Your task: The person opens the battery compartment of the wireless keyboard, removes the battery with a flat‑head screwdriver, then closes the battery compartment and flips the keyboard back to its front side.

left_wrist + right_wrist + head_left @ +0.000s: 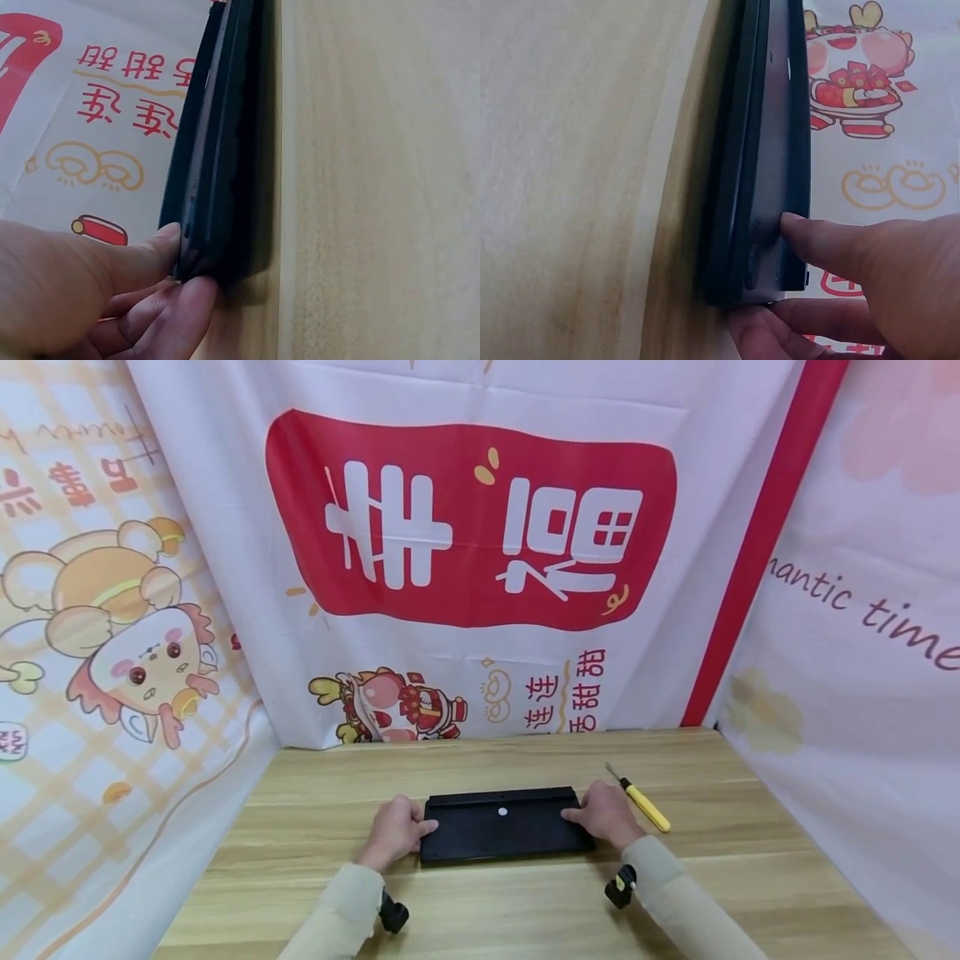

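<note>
Black panel (501, 837) is pinched by left grip (393, 832) and right grip (606, 814), a yellow screwdriver (640, 799) near the latter.

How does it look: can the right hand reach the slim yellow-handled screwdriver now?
Probably yes: the screwdriver lies beside the right hand, nothing visible between them, though the hand must first release the flat black rectangular panel.

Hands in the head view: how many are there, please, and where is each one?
2. The left hand holds the left end of the flat black object; the right hand holds its right end. Some fingers are partly hidden.
</note>
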`<state>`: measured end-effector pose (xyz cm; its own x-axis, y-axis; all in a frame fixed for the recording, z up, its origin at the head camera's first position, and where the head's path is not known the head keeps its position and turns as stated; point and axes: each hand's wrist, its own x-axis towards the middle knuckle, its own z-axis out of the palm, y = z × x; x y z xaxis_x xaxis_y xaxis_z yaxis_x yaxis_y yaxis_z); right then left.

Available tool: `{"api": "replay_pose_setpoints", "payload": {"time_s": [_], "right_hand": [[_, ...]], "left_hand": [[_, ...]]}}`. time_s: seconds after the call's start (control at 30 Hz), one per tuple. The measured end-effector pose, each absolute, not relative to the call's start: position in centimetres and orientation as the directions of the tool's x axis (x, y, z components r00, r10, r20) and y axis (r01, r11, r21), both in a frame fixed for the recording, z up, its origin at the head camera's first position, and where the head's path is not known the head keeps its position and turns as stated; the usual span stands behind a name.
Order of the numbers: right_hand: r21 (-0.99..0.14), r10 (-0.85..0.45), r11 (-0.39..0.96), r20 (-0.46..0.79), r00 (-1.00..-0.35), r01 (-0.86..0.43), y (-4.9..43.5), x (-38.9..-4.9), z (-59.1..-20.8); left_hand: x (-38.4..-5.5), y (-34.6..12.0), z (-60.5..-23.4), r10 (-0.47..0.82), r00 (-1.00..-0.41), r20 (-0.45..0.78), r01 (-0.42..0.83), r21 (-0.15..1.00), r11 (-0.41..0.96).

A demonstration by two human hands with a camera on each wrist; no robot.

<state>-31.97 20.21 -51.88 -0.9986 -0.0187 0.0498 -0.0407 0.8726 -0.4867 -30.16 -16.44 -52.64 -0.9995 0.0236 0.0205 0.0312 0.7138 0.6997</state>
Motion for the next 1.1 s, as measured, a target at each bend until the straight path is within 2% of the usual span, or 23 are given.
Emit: {"api": "replay_pose_setpoints", "payload": {"time_s": [0.27, 0.5, 0.67, 0.8, 0.93, 1.1], "right_hand": [[-0.465, -0.015, 0.884, 0.061, -0.998, -0.042, 20.2, -32.0, -51.8], [-0.535, -0.094, 0.842, -0.017, -0.995, -0.071, 21.6, -32.1, -51.3], [-0.512, -0.259, 0.827, 0.022, -0.966, -0.233, 22.8, -32.6, -50.0], [-0.437, -0.415, 0.814, 0.023, -0.909, -0.383, 23.2, -33.1, -49.1], [-0.324, -0.536, 0.781, 0.089, -0.839, -0.534, 22.8, -34.0, -48.5], [-0.284, -0.588, 0.759, 0.088, -0.804, -0.586, 21.9, -34.8, -47.6]], "left_hand": [[-30.6, -16.7, -52.2, 0.05, -0.998, 0.047, 0.069, 0.65, 0.757], [-30.7, -18.1, -52.6, 0.056, -0.998, 0.022, 0.055, 0.725, 0.686], [-31.1, -19.2, -52.8, 0.075, -0.996, 0.053, 0.089, 0.744, 0.662], [-31.5, -19.7, -53.2, 0.11, -0.992, 0.067, 0.123, 0.755, 0.644], [-32.0, -19.7, -53.6, 0.137, -0.989, 0.054, 0.13, 0.762, 0.635], [-32.6, -19.2, -53.8, 0.163, -0.985, 0.06, 0.151, 0.762, 0.63]]}}
